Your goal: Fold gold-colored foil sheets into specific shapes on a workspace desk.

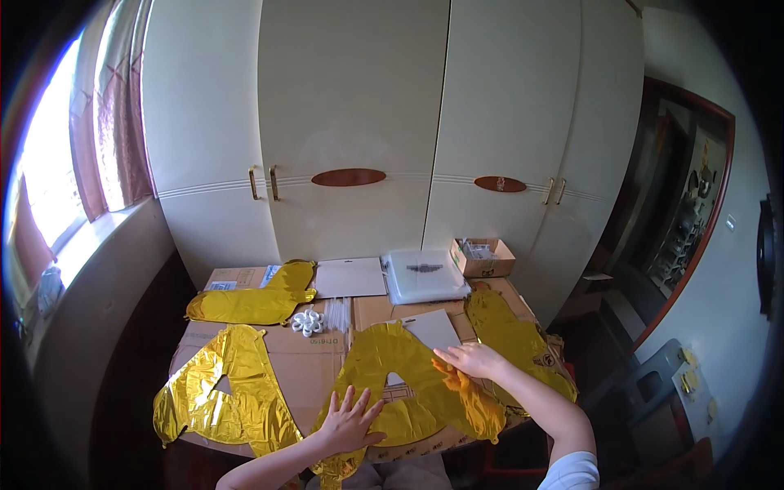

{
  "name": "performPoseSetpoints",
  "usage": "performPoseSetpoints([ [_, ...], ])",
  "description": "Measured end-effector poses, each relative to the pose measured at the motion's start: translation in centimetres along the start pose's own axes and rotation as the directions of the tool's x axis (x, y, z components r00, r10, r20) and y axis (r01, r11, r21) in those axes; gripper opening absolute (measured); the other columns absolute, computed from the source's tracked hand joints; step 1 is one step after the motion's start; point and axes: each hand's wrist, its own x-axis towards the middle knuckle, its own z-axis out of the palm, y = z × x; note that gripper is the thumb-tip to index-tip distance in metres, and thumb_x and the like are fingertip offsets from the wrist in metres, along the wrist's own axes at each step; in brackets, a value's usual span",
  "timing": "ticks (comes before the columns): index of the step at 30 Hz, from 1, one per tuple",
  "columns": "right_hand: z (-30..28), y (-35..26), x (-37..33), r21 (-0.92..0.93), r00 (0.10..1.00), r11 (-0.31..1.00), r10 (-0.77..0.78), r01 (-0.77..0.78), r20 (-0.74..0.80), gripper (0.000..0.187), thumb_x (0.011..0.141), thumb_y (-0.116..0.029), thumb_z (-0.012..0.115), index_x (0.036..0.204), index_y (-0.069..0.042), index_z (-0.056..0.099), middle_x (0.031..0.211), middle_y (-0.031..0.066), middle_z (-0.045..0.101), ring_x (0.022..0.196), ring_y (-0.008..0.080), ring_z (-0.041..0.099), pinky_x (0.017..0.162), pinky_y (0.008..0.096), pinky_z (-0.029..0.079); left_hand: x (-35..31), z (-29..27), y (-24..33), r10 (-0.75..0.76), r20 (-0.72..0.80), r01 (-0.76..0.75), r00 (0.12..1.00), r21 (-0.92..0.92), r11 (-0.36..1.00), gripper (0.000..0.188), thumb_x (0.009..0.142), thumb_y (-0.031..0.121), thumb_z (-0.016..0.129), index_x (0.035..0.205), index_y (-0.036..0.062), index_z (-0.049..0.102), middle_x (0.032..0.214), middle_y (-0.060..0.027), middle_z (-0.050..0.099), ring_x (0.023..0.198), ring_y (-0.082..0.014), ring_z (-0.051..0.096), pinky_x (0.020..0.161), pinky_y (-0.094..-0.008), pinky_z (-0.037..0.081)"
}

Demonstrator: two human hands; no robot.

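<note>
A flat gold foil balloon (363,367), arched with an opening in its middle, lies at the table's near edge. My left hand (351,420) rests spread over its lower left part, fingers apart. On its right side, my right hand (472,359) reaches across with fingers stretched out, holding nothing that I can see. Orange patches on the foil below that hand look like its reflection. A second flat foil balloon (237,412), triangular with a small hole, lies to the left. Another gold foil balloon (510,339) is spread along the right side, partly behind my right forearm.
Cardboard (314,376) covers the table. Farther back are a folded gold balloon (245,305), white rolls of ribbon or tape (308,323), thin white sticks (336,314), pale cards (351,278), a clear plastic-wrapped pack (425,278) and an open carton (482,260). White cupboards (351,98) stand behind.
</note>
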Motion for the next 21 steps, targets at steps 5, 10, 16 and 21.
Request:
performPoseSetpoints([
  [5, -4.0, 0.3, 1.4, 0.026, 0.949, 0.996, 0.074, -0.086, 0.307, 0.066, 0.081, -0.007, 0.058, 0.143, -0.007, 0.035, 0.126, 0.0177, 0.053, 0.114, 0.0286, 0.056, 0.102, 0.0394, 0.044, -1.0, -0.4, 0.3, -0.011, 0.003, 0.011, 1.0, 0.004, 1.0, 0.08, 0.087, 0.066, 0.046, 0.146, 0.0148, 0.032, 0.148, -0.026, 0.029, 0.135, -0.0533, 0.023, 0.101, -0.0729, 0.021],
  [10, 0.3, 2.0, 1.9, -0.008, 0.98, 0.995, 0.104, -0.104, 0.171, 0.047, 0.083, -0.006, 0.052, 0.129, -0.003, 0.044, 0.133, 0.0199, 0.048, 0.12, 0.0294, 0.052, 0.101, 0.0414, 0.043, -0.5, -0.1, 0.4, 0.013, 0.014, -0.013, 1.0, -0.006, 1.0, 0.08, 0.087, 0.066, 0.046, 0.146, 0.0145, 0.032, 0.148, -0.0266, 0.028, 0.135, -0.054, 0.023, 0.101, -0.0732, 0.022],
  [16, -2.3, 1.3, 2.9, 0.046, 0.981, 0.983, 0.171, -0.176, 0.094, 0.023, 0.088, -0.009, 0.047, 0.11, -0.004, 0.053, 0.104, 0.0164, 0.065, 0.094, 0.0289, 0.066, 0.08, 0.0387, 0.055, -0.5, 0.0, 0.0, -0.008, 0.008, 0.008, 1.0, -0.018, 1.0, 0.08, 0.087, 0.067, 0.045, 0.146, 0.0144, 0.031, 0.149, -0.0265, 0.027, 0.135, -0.0543, 0.021, 0.101, -0.0732, 0.021],
  [21, -4.4, 4.1, 1.3, -0.082, 0.94, 0.984, 0.124, -0.157, -0.317, 0.011, 0.087, -0.013, 0.053, 0.092, -0.007, 0.061, 0.094, 0.0094, 0.069, 0.093, 0.0244, 0.068, 0.08, 0.0379, 0.056, 0.1, 0.2, -0.6, -0.013, 0.028, 0.013, 1.0, -0.02, 1.0, 0.08, 0.088, 0.067, 0.041, 0.148, 0.0156, 0.027, 0.151, -0.0243, 0.024, 0.138, -0.053, 0.018, 0.103, -0.0735, 0.018],
])
